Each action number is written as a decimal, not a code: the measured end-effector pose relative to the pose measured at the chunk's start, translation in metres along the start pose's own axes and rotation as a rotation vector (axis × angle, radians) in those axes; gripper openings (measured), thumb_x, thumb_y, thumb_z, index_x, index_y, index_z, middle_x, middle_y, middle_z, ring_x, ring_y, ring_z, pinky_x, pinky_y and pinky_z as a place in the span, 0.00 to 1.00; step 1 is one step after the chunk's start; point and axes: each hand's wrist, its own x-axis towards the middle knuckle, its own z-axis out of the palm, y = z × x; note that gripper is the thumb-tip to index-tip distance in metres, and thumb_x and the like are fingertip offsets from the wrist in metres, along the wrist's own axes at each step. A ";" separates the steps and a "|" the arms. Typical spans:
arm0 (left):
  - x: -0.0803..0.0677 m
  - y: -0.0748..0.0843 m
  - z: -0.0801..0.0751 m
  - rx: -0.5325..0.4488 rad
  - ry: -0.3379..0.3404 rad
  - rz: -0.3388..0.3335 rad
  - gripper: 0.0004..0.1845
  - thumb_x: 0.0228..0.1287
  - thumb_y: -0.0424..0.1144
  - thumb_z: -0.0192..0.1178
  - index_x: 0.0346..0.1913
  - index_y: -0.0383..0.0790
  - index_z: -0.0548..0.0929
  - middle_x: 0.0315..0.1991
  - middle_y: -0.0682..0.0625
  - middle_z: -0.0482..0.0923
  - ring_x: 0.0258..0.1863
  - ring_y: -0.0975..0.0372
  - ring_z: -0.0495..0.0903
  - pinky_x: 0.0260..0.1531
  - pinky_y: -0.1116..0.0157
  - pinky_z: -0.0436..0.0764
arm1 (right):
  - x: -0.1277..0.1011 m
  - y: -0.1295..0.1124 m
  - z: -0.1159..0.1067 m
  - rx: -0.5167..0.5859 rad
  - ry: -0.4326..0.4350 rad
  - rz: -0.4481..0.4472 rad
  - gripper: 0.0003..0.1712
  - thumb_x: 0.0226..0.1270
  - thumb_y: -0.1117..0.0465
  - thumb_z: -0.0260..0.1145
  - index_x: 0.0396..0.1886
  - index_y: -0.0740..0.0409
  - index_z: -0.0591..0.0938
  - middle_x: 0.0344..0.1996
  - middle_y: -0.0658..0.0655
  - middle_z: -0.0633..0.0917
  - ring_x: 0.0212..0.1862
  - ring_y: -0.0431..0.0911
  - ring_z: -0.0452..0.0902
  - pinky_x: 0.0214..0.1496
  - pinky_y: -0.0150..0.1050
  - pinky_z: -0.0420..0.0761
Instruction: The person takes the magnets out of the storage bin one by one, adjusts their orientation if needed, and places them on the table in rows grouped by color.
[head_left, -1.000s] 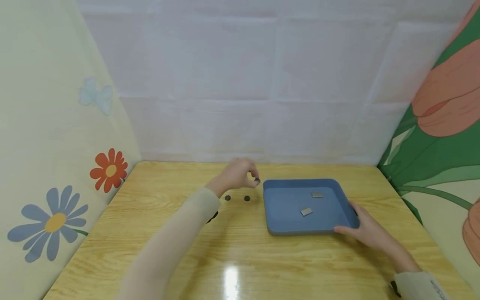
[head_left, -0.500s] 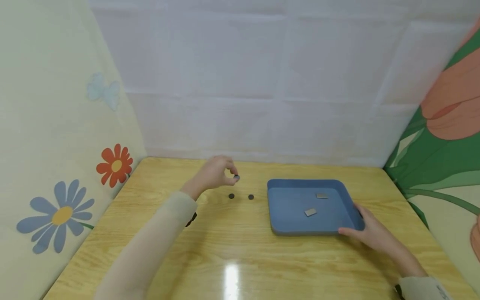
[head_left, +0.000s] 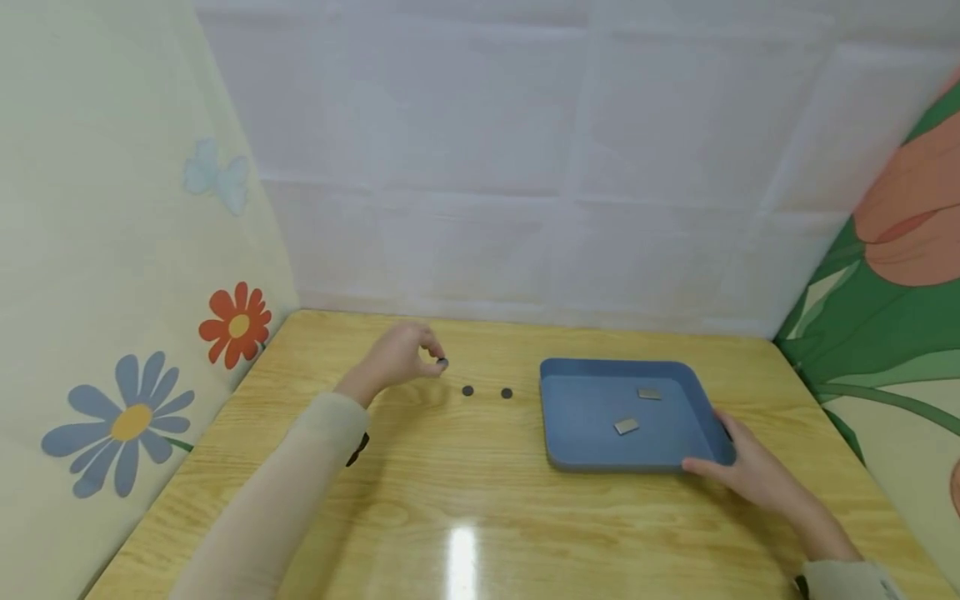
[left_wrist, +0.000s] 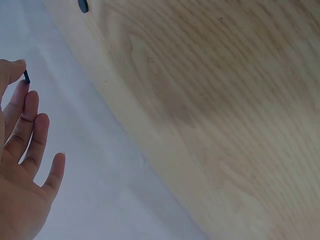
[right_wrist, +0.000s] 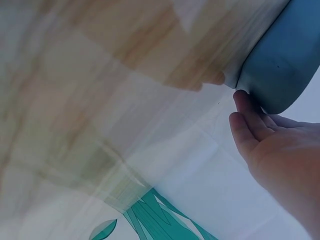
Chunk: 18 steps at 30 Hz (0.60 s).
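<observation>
- Head view: left hand (head_left: 396, 357) pinches a dark disc (head_left: 442, 362) left of centre; right hand (head_left: 753, 471), fingers straight, touches the blue tray (head_left: 592, 454) at lower right.
- Left wrist view: disc (left_wrist: 26, 77) pinched at fingertips, upper left.
- Right wrist view: straight fingers (right_wrist: 245, 125) against tray (right_wrist: 282, 65), right side.

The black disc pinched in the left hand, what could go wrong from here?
The disc is held only at the left hand's fingertips, above the table, so it could slip and roll. It is near the two discs lying there and might knock them if set down carelessly. The right hand only touches the tray's corner, so a bump could shift the tray.
</observation>
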 end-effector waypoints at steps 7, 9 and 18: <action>-0.010 -0.011 0.004 0.006 -0.046 -0.061 0.04 0.63 0.41 0.72 0.36 0.45 0.93 0.40 0.51 0.88 0.42 0.54 0.84 0.45 0.53 0.83 | -0.001 -0.001 0.000 0.016 -0.005 -0.006 0.70 0.66 0.36 0.71 0.81 0.75 0.40 0.76 0.86 0.48 0.74 0.82 0.48 0.68 0.79 0.60; -0.011 -0.013 0.005 0.010 -0.056 -0.078 0.05 0.63 0.41 0.72 0.37 0.45 0.93 0.41 0.51 0.87 0.42 0.55 0.84 0.46 0.54 0.84 | -0.001 -0.001 0.000 0.017 -0.005 -0.007 0.69 0.66 0.37 0.71 0.81 0.75 0.40 0.76 0.86 0.48 0.74 0.83 0.48 0.68 0.79 0.60; -0.012 -0.020 0.016 0.014 -0.133 -0.177 0.06 0.64 0.43 0.72 0.40 0.46 0.92 0.47 0.49 0.87 0.47 0.54 0.84 0.51 0.52 0.84 | -0.002 -0.001 0.000 0.020 -0.006 -0.007 0.69 0.66 0.37 0.70 0.81 0.75 0.40 0.76 0.86 0.48 0.74 0.82 0.48 0.68 0.78 0.60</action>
